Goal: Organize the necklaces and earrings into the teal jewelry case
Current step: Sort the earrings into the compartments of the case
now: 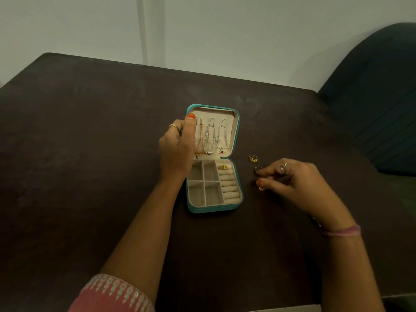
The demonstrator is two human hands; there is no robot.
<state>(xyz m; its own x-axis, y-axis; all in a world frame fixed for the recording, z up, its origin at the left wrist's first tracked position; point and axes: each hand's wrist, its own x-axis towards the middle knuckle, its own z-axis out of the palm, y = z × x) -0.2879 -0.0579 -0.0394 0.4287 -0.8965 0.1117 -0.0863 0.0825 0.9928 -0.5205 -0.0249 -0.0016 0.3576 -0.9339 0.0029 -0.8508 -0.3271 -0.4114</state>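
Note:
The teal jewelry case lies open in the middle of the dark table. Three necklaces hang on hooks in its upright lid: a gold chain, a silver one and a silver one with a red pendant. A gold ring sits in the top ring roll. My left hand grips the lid's left edge, thumb up against it. My right hand is on the table right of the case, fingertips pinching a silver ring. Another small piece shows under its thumb.
A gold ring lies loose on the table just beyond my right hand. A dark teal chair stands at the table's right side. The table's far edge meets a pale wall.

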